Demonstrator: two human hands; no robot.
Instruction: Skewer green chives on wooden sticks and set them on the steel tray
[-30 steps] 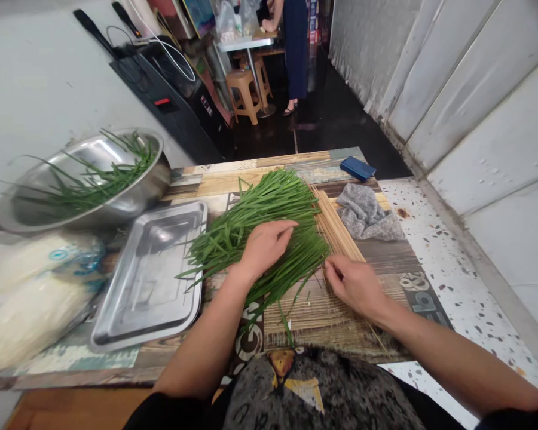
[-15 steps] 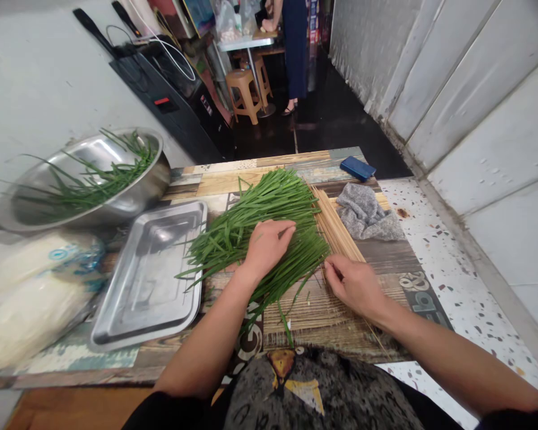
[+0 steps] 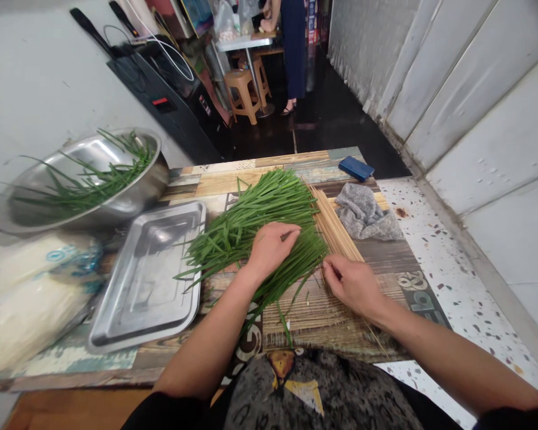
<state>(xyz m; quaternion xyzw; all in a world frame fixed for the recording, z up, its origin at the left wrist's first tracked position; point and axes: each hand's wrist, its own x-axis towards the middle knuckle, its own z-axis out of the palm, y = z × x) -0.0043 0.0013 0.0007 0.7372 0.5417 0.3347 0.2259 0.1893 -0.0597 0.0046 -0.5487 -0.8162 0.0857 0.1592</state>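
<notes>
A flat pile of green chives (image 3: 255, 215) lies across the middle of the patterned table (image 3: 233, 173). My left hand (image 3: 271, 248) rests on the near part of the pile, fingers curled and pinching some stalks. A row of thin bamboo skewers (image 3: 334, 230) lies just right of the chives. My right hand (image 3: 354, 283) is closed at the near end of that row, its fingers pinched on a skewer that runs back under my wrist.
An empty steel tray (image 3: 150, 278) sits left of the chives, a steel bowl (image 3: 89, 179) with more chives behind it. A grey cloth (image 3: 363, 215) and a blue phone (image 3: 356, 168) lie at the far right. A plastic bag (image 3: 31, 292) fills the left. A person stands far back.
My left hand's fingers have curled in from lying flat on the chives to pinching stalks. My right hand has hardly moved.
</notes>
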